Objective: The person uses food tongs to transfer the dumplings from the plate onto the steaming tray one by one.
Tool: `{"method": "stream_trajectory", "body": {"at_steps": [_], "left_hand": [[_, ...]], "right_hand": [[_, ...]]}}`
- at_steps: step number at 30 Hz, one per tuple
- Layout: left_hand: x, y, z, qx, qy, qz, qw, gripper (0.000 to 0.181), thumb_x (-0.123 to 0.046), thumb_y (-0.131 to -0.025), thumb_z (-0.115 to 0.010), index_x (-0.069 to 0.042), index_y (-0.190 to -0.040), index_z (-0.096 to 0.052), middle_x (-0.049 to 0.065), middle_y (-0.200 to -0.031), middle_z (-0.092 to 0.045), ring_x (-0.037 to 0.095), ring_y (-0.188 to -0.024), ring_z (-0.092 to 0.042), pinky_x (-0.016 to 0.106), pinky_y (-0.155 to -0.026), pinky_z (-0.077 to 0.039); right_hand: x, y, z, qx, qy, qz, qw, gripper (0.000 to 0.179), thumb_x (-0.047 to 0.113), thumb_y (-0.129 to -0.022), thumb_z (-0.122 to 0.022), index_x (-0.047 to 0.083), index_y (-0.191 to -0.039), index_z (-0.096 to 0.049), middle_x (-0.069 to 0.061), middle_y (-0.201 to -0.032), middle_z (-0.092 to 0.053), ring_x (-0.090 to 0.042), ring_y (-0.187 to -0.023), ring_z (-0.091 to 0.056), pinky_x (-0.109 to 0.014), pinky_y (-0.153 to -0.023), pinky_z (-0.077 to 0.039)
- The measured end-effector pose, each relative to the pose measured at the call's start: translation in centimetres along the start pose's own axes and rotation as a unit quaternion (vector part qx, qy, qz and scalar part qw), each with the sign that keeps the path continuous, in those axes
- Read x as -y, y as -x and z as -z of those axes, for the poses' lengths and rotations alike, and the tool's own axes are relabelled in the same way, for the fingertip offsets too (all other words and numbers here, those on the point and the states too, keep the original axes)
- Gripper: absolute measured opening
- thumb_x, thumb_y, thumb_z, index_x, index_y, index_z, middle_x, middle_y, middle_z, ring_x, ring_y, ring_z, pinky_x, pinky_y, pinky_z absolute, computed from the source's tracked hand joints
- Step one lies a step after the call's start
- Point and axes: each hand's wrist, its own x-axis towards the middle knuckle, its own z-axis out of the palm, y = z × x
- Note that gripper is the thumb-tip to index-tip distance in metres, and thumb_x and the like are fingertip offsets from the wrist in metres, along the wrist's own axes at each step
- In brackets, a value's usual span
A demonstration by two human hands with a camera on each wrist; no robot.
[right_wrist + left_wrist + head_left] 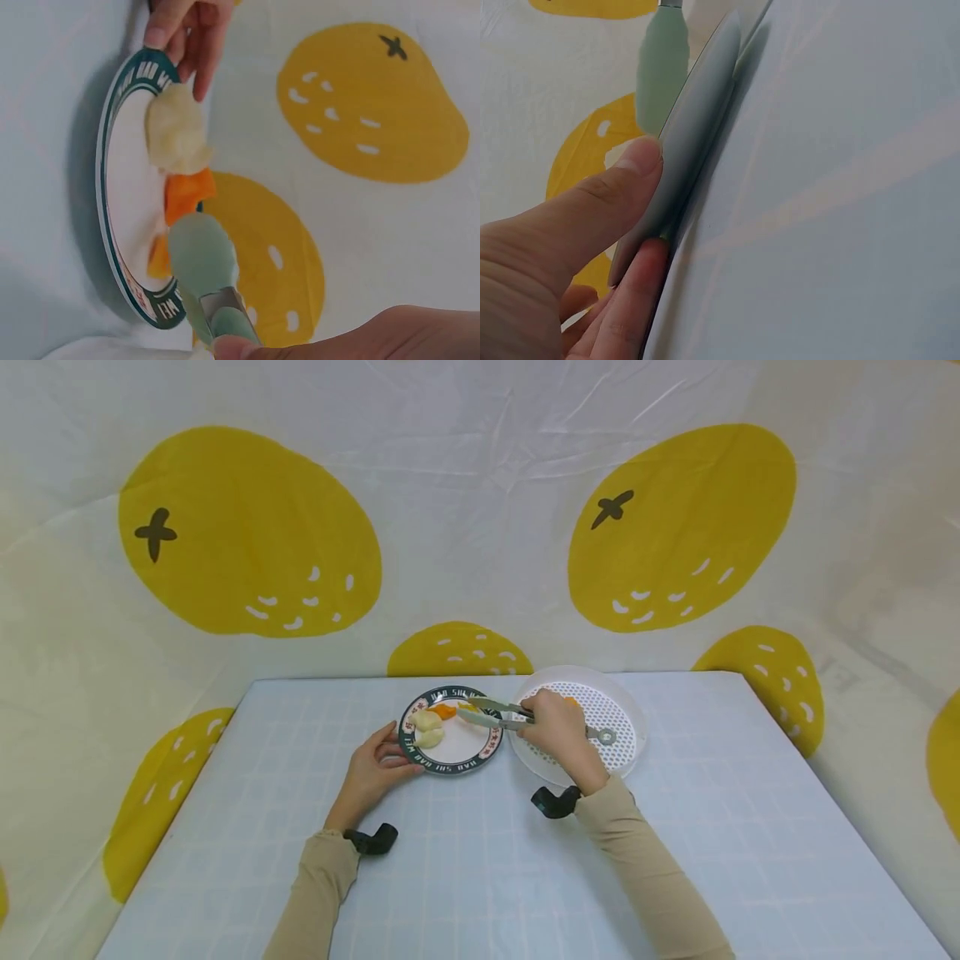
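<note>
My left hand holds the left edge of a round plate with a dark green patterned rim. In the left wrist view, the thumb lies over the rim and a finger reaches under it. Pale yellow food pieces and an orange piece lie on the plate's left and back part. The right hand grips a pair of tongs with pale green tips, reaching over the plate's right side. Another orange piece shows beside the tips; I cannot tell whether they pinch it.
Right of the plate, a round white basket with a perforated base stands under the right hand and the tongs' handle end. A bit of orange shows in it. The table wears a pale checked cloth, with a fruit-patterned sheet behind.
</note>
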Motion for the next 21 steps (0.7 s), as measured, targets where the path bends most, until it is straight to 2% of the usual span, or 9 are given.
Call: {"method": "stream_trajectory", "body": {"at_steps": [4,9,21], "left_hand": [[-0.1,-0.1,0.0,-0.002,0.018,0.009,0.9998,0.104,-0.018,-0.070,-0.092,-0.010,-0.154,-0.032,0.015,-0.125,-0.056,0.027,-0.106,-0.063,0.024,-0.088,-0.058],[0.1,-0.3,-0.1,0.002,0.031,0.004,0.9995,0.094,-0.013,-0.071,-0.091,-0.008,-0.150,-0.039,0.015,-0.125,-0.059,0.027,-0.107,-0.063,0.024,-0.089,-0.058],[0.1,-0.2,-0.1,-0.006,0.035,0.021,0.9991,0.091,-0.009,-0.071,-0.090,-0.007,-0.148,-0.043,0.015,-0.121,-0.060,0.027,-0.104,-0.064,0.025,-0.088,-0.058]], "right_hand": [[0.6,-0.1,-0.9,-0.006,0.012,-0.004,0.9999,0.011,0.008,-0.075,-0.076,0.012,-0.086,-0.075,-0.003,-0.077,-0.058,-0.022,-0.065,-0.051,-0.035,-0.049,-0.040],[1.0,0.1,-1.5,-0.012,0.023,-0.011,0.9996,0.022,0.006,-0.077,-0.074,0.012,-0.098,-0.079,-0.006,-0.083,-0.059,-0.024,-0.068,-0.053,-0.036,-0.049,-0.042],[0.7,0.5,-2.2,-0.037,0.013,-0.008,0.9992,0.027,0.007,-0.077,-0.075,0.012,-0.104,-0.079,-0.005,-0.088,-0.063,-0.023,-0.067,-0.054,-0.036,-0.050,-0.045]]}}
